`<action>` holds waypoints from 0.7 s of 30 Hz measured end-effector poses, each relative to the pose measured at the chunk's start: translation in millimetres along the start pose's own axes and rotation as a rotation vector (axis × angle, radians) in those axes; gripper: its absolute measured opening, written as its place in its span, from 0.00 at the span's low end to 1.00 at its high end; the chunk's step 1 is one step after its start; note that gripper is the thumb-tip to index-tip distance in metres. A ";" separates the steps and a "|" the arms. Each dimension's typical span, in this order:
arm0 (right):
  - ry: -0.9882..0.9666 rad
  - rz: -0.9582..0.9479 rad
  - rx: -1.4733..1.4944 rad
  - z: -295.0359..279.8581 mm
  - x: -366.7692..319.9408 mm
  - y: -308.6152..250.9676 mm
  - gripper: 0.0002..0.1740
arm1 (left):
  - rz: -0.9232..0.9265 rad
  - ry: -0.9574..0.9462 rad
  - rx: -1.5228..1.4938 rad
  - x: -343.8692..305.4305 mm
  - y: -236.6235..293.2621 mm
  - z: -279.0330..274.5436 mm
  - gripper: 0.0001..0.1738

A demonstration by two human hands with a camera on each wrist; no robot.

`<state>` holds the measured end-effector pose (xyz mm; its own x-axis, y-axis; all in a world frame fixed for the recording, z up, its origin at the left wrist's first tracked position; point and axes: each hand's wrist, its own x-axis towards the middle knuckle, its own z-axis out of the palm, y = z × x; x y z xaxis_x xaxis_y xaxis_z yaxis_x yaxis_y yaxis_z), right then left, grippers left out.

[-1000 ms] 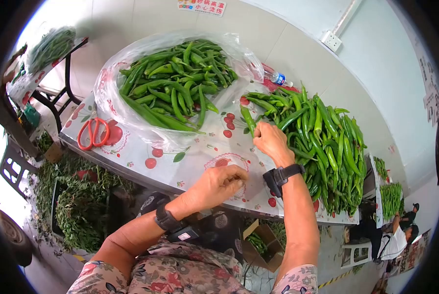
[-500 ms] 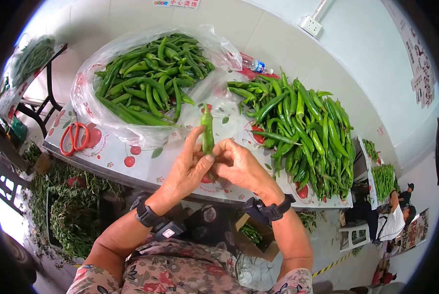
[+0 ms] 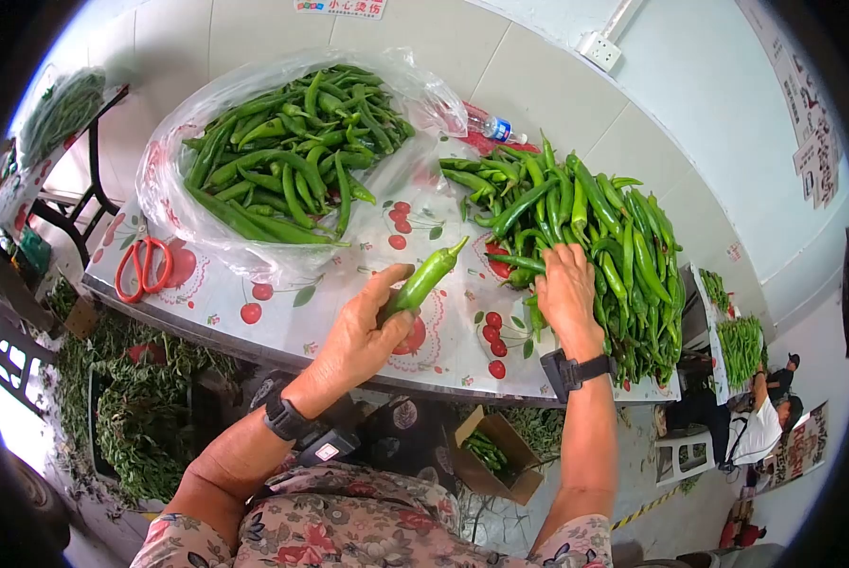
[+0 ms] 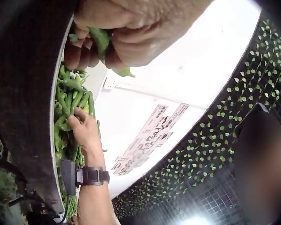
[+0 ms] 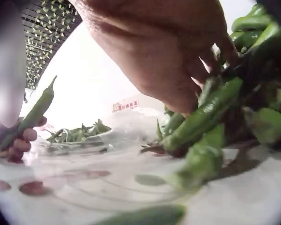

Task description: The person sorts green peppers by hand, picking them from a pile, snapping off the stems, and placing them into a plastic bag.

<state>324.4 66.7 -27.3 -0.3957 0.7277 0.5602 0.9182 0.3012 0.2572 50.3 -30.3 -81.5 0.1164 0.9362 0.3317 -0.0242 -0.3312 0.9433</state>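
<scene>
My left hand [image 3: 361,327] grips the lower part of one green chili pepper [image 3: 429,275] between thumb and fingers, its stem end pointing up and right over the table. In the right wrist view this pepper [image 5: 40,110] stands tilted in the hand. At the near-left side of a large loose pile of green chili peppers [image 3: 623,256], my right hand [image 3: 569,293] reaches in from above. Its spread fingers touch the peppers, and some fingertips are hidden among them. One pepper [image 5: 203,115] lies right beneath that hand in the right wrist view.
A clear plastic bag [image 3: 164,180] full of green peppers stands at the back left. Red-handled scissors [image 3: 144,268] lie at the left on the cherry-patterned tablecloth [image 3: 348,275]. A plastic bottle [image 3: 495,125] rests behind the pile. Below the table is a cardboard box [image 3: 524,485] with peppers.
Both hands met around a pepper half a second ago. Since then the right hand has moved right onto the pile, while the left keeps the pepper, now tilted to the right.
</scene>
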 end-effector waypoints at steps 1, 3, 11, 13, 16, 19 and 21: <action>-0.049 0.009 0.006 0.2 -1.5 3.0 0.14 | 0.027 -0.006 0.039 0.6 -2.2 -0.5 0.27; -0.119 0.047 0.029 0.5 -1.6 6.2 0.13 | 0.079 -0.019 0.116 1.7 -8.4 -2.2 0.26; 0.003 0.434 0.507 -19.5 -7.7 15.2 0.19 | 0.001 -0.023 0.047 1.1 -5.2 -0.6 0.26; -0.038 0.419 0.405 -21.0 -16.1 16.9 0.21 | 0.016 -0.021 0.042 1.2 -3.9 0.8 0.25; -0.257 0.381 0.304 -27.8 -24.3 13.1 0.23 | 0.073 -0.012 0.043 2.3 -2.6 3.6 0.24; -0.359 0.323 0.339 -24.0 -28.7 7.0 0.22 | 0.073 -0.036 0.070 2.5 -0.3 2.4 0.25; -0.347 0.236 0.362 -15.0 -30.2 7.5 0.22 | -0.009 -0.062 0.050 1.0 4.6 0.8 0.25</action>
<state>343.0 37.7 -30.5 -0.2053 0.9431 0.2615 0.9532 0.2533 -0.1652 51.1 -31.0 -76.9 0.1775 0.9305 0.3205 0.0268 -0.3301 0.9436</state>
